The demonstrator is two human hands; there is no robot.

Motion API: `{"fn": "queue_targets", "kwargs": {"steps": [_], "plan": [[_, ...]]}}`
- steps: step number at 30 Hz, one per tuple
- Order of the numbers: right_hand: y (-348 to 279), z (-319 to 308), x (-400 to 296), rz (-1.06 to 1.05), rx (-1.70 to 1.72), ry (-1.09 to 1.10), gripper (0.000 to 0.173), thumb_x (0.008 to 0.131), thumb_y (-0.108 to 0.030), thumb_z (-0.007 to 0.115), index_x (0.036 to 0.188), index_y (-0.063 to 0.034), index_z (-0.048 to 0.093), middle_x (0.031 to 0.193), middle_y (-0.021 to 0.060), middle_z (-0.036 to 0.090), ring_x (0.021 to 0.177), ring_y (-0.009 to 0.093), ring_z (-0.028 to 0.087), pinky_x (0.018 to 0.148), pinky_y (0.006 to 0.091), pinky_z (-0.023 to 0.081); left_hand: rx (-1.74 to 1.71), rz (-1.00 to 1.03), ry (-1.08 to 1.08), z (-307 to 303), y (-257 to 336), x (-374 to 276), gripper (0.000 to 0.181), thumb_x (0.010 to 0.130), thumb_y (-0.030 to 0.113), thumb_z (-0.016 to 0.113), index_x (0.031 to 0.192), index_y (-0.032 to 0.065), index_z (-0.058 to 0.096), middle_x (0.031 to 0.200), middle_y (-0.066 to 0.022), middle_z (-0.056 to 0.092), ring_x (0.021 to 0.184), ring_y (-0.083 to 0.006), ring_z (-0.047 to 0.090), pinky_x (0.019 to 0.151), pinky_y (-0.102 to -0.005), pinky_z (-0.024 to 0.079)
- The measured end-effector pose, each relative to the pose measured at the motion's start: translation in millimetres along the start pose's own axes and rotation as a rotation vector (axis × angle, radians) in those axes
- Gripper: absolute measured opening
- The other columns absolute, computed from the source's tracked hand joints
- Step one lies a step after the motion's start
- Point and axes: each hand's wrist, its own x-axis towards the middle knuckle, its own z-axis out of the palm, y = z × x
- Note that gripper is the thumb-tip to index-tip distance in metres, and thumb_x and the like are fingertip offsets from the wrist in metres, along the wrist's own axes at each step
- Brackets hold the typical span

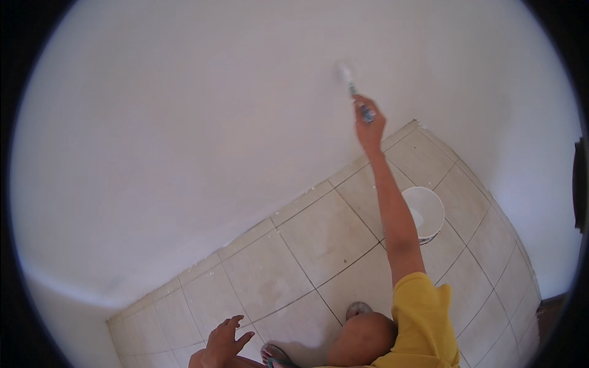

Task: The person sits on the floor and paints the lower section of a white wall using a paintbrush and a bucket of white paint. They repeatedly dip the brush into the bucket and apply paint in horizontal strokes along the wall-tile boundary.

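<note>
My right hand [369, 120] is closed around the handle of a paintbrush [353, 87], arm stretched out towards the white wall [207, 115]. The white-coated brush head is blurred and lies at the wall; whether it touches cannot be told. My left hand [228, 336] is at the lower left over my leg, fingers apart and holding nothing. Partly behind my right forearm, a white plastic bucket [432, 214] stands on the tiled floor with some white paint inside.
Beige floor tiles [322, 230] with white specks meet the wall along a low tile skirting. A second white wall [524, 152] joins at the corner on the right. My feet in flip-flops [276, 356] are at the bottom. A dark object [579, 184] sits at the right rim.
</note>
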Motion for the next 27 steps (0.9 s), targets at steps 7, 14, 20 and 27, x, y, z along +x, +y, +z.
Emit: {"fn": "queue_targets", "kwargs": {"steps": [7, 14, 20, 27], "plan": [[-80.0, 32.8, -78.4, -0.065, 0.381, -0.459, 0.013, 0.086, 0.005, 0.061, 0.097, -0.0005, 0.065, 0.098, 0.0086, 0.067, 0.092, 0.016, 0.063, 0.082, 0.0261, 0.047, 0.017, 0.053, 0.011, 3.9, 1.2, 6.6, 0.058, 0.082, 0.044, 0.070, 0.126, 0.0083, 0.056, 0.107, -0.0169, 0.066, 0.093, -0.0317, 0.066, 0.081, -0.0433, 0.053], [14.1, -6.4, -34.9, 0.287, 0.336, -0.391, 0.016, 0.090, -0.008, 0.065, 0.104, -0.0008, 0.068, 0.088, 0.0035, 0.068, 0.084, 0.009, 0.061, 0.080, 0.0241, 0.048, 0.044, 0.022, 0.007, 9.6, -9.9, 4.3, 0.057, 0.081, 0.043, 0.070, 0.124, 0.0075, 0.056, 0.105, -0.0169, 0.067, 0.093, -0.0318, 0.066, 0.081, -0.0426, 0.053], [68.3, -33.4, -14.6, 0.160, 0.054, 0.065, 0.017, 0.088, -0.003, 0.062, 0.102, -0.0042, 0.070, 0.089, 0.0081, 0.069, 0.077, 0.013, 0.061, 0.071, 0.0262, 0.047, 0.032, 0.018, 0.015, 12.0, -16.2, 4.1, 0.056, 0.081, 0.043, 0.071, 0.123, 0.0075, 0.057, 0.105, -0.0172, 0.067, 0.095, -0.0317, 0.066, 0.081, -0.0422, 0.053], [-13.3, 25.4, -118.9, 0.031, 0.170, -0.237, 0.021, 0.084, 0.004, 0.061, 0.101, -0.0059, 0.069, 0.102, 0.0133, 0.066, 0.093, 0.026, 0.067, 0.079, 0.0316, 0.050, 0.066, 0.035, -0.015, 6.9, 2.2, 12.1, 0.057, 0.082, 0.044, 0.070, 0.124, 0.0079, 0.057, 0.105, -0.0175, 0.067, 0.094, -0.0315, 0.066, 0.080, -0.0416, 0.053]]}}
